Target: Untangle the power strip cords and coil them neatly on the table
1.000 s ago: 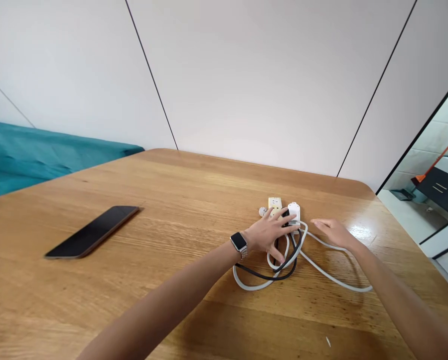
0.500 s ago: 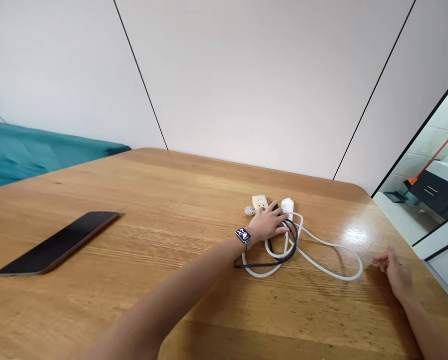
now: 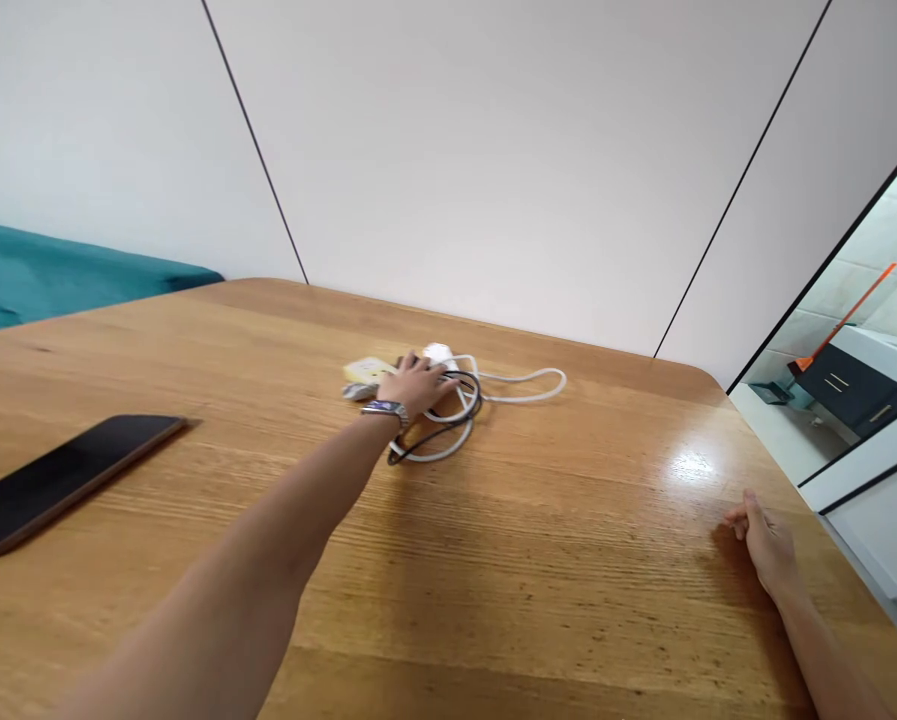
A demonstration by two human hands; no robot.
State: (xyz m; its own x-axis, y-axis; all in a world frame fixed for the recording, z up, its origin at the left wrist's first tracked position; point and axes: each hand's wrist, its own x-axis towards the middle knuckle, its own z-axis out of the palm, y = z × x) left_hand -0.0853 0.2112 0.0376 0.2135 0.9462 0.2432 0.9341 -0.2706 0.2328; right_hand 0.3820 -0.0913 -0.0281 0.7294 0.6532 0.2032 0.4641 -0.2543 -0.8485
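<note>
My left hand (image 3: 416, 384), with a watch on the wrist, reaches far across the wooden table (image 3: 538, 520) and rests on a bundle of white and black cables (image 3: 455, 420) with a cream power strip (image 3: 365, 371) and a white plug (image 3: 439, 352). Its fingers lie over the bundle, curled on it. One white cable loop (image 3: 530, 385) trails to the right. My right hand (image 3: 763, 542) rests on the table near the right edge, fingers loosely curled, holding nothing.
A black phone (image 3: 58, 480) lies flat on the table's left side. A teal couch (image 3: 65, 275) sits behind the table at the left. White wall panels stand behind. At the right is a doorway with a dark cabinet (image 3: 853, 390).
My left hand has pushed the cable bundle and power strip away, toward the table's far edge. My right hand has let go of the white cable and drawn back to the right.
</note>
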